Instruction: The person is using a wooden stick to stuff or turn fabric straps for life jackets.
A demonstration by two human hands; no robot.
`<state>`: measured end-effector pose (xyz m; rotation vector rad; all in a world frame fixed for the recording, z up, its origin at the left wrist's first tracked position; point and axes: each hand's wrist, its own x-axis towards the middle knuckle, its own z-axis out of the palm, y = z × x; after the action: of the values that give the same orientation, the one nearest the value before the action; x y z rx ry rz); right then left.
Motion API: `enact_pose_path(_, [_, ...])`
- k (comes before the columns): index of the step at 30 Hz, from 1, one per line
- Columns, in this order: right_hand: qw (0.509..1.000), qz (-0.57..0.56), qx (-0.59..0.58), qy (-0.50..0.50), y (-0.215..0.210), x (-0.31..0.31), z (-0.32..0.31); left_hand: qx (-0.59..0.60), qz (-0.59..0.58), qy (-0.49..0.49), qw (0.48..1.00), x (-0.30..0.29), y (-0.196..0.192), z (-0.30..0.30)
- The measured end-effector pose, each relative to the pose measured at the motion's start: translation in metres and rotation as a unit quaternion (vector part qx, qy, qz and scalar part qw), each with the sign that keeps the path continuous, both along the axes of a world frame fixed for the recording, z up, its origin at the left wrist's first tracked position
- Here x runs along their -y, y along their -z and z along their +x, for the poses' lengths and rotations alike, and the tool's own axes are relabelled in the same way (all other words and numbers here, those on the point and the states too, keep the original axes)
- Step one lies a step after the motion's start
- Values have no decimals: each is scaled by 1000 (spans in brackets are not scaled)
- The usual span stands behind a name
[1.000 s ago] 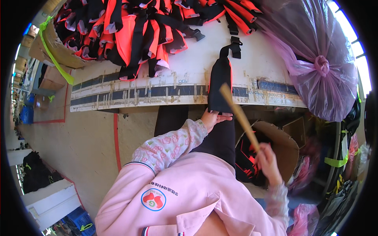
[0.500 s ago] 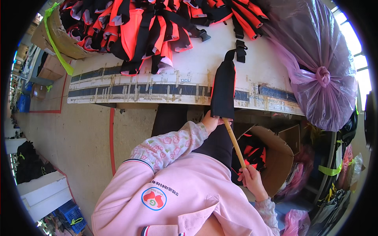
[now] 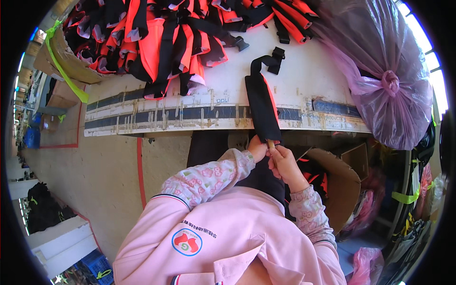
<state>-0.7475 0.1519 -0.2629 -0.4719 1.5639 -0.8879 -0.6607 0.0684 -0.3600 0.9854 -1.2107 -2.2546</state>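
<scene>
Both hands met just below the middle of the frame, at the lower end of a long black fabric sleeve with an orange edge (image 3: 262, 107) that hung over the front edge of the white worktable (image 3: 313, 80). The left hand (image 3: 259, 148) pinched the sleeve's open bottom end. The right hand (image 3: 284, 164) was closed around the butt of a thin wooden stick (image 3: 270, 143), most of which was hidden inside the sleeve. At the sleeve's upper end, a black strap with a plastic buckle (image 3: 275, 59) lay on the tabletop. Across the upper left of the frame sat a heap of orange and black strapped pieces (image 3: 161, 38). At the upper right stood a tied translucent purple plastic bag (image 3: 380, 71). An open brown cardboard box (image 3: 339, 185) sat at the lower right, beside the right forearm.
</scene>
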Motion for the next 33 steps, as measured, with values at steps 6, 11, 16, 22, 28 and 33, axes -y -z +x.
enact_pose_path(6, [999, -13, -9, -41, -18, -7, -13, -27, 18, 24, 999, -2, -11, 4])
enact_pose_path(11, [972, 14, -156, -176, -36, -38, -40, 34, 7, 60, 998, 2, -2, 14])
enact_pose_path(16, [991, -12, -73, -108, 4, -1, -12, 68, 3, 91, 994, -3, -1, 12])
enact_pose_path(22, [993, -32, -82, -76, -8, -20, 4, -28, 14, -31, 999, -4, -10, 14])
enact_pose_path(28, [987, 26, 134, 81, -23, -86, 20, -76, -1, -70, 995, -3, -16, 7])
enact_pose_path(33, [977, 0, 148, 152, -9, -58, 35, -33, -27, -70, 997, -6, -10, 6])
